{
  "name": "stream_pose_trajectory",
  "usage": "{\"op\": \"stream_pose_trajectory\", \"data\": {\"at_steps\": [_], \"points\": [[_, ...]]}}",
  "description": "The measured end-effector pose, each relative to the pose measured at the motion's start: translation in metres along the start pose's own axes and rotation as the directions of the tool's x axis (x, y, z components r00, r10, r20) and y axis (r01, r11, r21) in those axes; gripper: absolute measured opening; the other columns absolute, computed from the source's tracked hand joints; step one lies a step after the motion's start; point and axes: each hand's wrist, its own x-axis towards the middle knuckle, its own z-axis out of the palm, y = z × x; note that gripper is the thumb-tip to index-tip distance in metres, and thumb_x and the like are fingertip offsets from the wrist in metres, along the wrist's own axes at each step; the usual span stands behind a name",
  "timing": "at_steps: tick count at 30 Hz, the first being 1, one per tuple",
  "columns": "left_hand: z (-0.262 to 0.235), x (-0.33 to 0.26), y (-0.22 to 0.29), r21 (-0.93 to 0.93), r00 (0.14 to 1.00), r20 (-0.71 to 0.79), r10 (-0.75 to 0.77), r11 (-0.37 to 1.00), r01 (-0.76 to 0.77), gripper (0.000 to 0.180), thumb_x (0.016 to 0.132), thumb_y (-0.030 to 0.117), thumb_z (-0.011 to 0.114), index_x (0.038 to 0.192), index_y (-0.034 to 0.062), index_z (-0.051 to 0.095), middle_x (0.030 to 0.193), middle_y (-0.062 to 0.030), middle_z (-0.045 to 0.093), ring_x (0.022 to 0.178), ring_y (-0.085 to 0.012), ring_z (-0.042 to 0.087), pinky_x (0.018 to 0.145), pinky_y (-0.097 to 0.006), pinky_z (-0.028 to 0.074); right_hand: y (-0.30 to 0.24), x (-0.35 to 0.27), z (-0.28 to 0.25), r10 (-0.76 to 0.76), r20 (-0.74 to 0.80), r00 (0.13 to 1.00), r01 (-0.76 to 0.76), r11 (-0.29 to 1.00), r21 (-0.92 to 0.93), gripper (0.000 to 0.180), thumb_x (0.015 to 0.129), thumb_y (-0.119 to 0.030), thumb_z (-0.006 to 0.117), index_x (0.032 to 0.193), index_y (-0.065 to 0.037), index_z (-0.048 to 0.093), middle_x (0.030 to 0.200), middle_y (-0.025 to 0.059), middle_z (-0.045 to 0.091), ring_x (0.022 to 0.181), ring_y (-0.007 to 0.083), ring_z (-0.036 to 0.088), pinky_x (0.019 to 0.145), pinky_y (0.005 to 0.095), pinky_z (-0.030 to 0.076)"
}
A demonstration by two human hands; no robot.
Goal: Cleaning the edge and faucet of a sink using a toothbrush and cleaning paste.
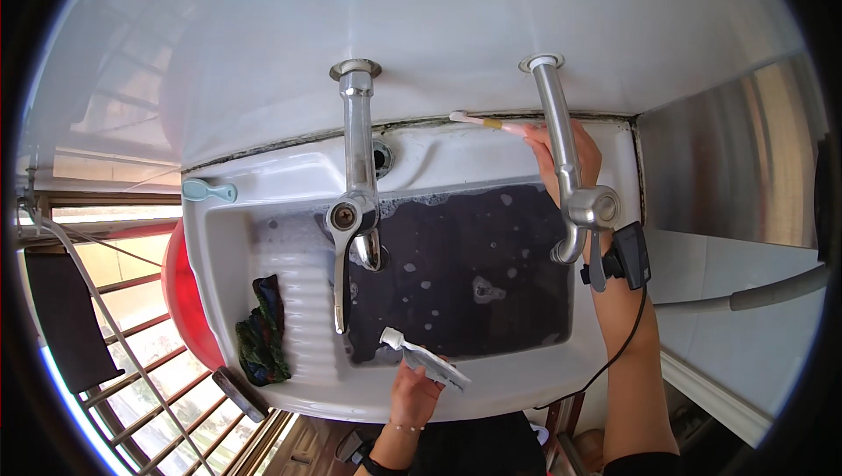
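Note:
My right hand reaches behind the right tap and grips a small brush. The brush has a whitish tip, a gold-coloured band and a pinkish handle. Its tip lies along the dark, stained seam where the white sink meets the wall. Over the sink's front edge, my left hand is closed round a flattened silver-white tube. The tube's white end points up and left, above dark, murky water. The right tap partly hides my right hand.
A second tap with a long lever stands at the middle left. A pale blue brush rests on the left rim. A dark wet cloth lies by the ridged washboard. Beyond the left side is a red basin.

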Motion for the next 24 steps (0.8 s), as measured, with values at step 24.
{"op": "stream_pose_trajectory", "data": {"at_steps": [24], "points": [[0.002,-0.008,0.005,0.096,0.999,-0.028,-0.041,0.994,0.043,0.035,0.079,0.018,0.055,0.114,0.0113,0.051,0.104,-0.0116,0.059,0.096,-0.0291,0.057,0.087,-0.044,0.043,0.047,-0.089,-0.056,0.895,-0.098,0.436,-0.776,0.429,0.463,0.018,0.086,-0.006,0.051,0.103,-0.003,0.051,0.074,0.0034,0.053,0.055,0.0098,0.046,0.049,0.0246,0.04]]}}
